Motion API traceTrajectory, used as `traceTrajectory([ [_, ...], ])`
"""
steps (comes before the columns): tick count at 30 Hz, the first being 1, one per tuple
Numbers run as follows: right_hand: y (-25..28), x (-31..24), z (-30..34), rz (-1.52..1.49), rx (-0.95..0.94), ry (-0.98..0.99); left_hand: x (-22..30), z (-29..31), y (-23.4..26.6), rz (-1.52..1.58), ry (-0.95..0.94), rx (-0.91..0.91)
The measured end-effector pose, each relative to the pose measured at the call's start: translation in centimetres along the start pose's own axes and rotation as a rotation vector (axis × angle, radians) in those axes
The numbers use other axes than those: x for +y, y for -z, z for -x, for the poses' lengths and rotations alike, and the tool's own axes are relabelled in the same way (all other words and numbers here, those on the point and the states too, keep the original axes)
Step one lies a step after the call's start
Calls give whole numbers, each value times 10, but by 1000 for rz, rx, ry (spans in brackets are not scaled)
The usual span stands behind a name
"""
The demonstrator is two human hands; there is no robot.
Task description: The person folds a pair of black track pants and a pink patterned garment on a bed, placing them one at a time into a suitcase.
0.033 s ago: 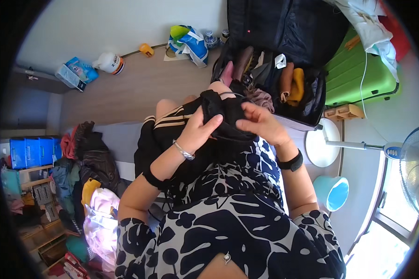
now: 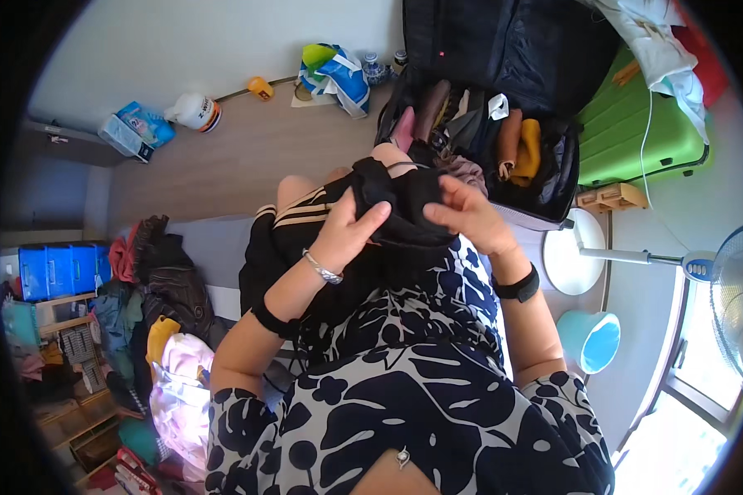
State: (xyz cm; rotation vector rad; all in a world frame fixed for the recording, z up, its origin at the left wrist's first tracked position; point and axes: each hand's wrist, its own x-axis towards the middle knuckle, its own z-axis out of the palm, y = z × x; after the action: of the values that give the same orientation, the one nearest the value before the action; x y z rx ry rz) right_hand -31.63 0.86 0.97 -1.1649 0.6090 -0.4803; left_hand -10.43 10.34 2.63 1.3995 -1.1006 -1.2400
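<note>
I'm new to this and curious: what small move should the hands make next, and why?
Perhaps the right hand should smooth the black garment, since it looks bunched and the left hand has its thumb over it.

The black cloth [image 2: 408, 205] is plain and soft, bunched into a loose, crumpled bundle with folded edges, held up outside the open suitcase [image 2: 479, 49], just beyond its near left corner. Black fabric with pale cream stripes [image 2: 305, 212] lies draped farther left of the suitcase; whether it joins the bundle cannot be told.
</note>
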Motion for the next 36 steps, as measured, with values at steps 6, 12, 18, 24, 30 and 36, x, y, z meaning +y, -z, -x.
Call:
traceTrajectory([
  [6, 20, 14, 7, 72, 415, -4, 5, 12, 23, 204, -94, 91],
  [12, 29, 31, 13, 137, 294, 168, 9, 18, 18, -49, -245, 389],
  [18, 39, 52, -23, 1044, 528, 571, 3, 21, 36, 217, -26, 274],
  [24, 40, 52, -45, 539, 361, 347, -1, 24, 59, 189, -38, 409],
  [30, 48, 35, -56, 197, 310, 235, 15, 34, 79, 266, -7, 545],
  [36, 53, 22, -58, 793, 385, 347, 8, 41, 94, 304, 130, 609],
])
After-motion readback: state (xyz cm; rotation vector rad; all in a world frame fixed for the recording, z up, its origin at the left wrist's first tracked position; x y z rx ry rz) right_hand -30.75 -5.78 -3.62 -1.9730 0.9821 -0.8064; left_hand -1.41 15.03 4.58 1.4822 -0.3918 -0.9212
